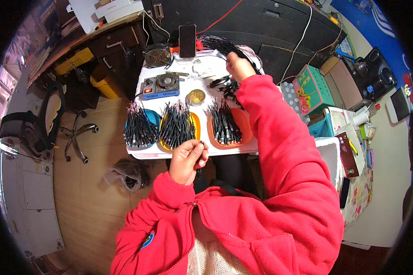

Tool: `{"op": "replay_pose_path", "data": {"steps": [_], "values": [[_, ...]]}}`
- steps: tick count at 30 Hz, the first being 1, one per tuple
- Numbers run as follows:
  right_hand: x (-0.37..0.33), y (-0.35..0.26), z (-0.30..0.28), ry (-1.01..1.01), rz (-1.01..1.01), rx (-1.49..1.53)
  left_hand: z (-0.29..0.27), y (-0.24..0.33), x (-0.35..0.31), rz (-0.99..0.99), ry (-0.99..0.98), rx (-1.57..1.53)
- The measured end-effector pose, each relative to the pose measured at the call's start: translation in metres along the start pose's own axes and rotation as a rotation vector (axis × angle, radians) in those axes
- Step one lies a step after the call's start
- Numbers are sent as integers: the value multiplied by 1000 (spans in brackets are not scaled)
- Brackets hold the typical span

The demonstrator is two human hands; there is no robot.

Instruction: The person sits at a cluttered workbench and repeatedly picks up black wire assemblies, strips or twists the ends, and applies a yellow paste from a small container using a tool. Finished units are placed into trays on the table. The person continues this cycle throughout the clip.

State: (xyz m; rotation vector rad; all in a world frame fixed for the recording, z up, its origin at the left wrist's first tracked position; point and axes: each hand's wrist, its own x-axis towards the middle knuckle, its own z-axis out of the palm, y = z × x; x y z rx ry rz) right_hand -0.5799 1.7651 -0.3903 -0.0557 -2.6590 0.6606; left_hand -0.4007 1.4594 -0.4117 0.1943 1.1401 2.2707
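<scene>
My left hand (186, 160) is closed in a pinch just off the table's front edge. A small dark bit shows at its fingertips, too small to name. At the back right, my right hand (239, 68) is curled beside a long bundle of black cables (220, 43); its fingers mostly hide whatever is in them. Along the front stand a blue tray (153, 120), a yellow tray (197, 123) and an orange tray (244, 126), each heaped with short black cables with silver ends. More black cables (222, 84) lie loose below my right hand.
Behind the trays are a blue box-shaped heating device (160, 87) and a round tin (197, 96) of yellowish stuff. A phone (187, 41) stands upright at the back, near a round fan (157, 57). A green-pink carton (313, 89) is at right, an office chair (46, 119) at left.
</scene>
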Motion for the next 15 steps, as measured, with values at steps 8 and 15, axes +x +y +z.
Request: {"op": "replay_pose_path", "data": {"steps": [8,15], "values": [[-190,-103,-78,142,-408,68,21,2,46,-180,-308,-250],[-291,-136,-59,-64,-774,5,52,28,128,-234,-446,-105]]}}
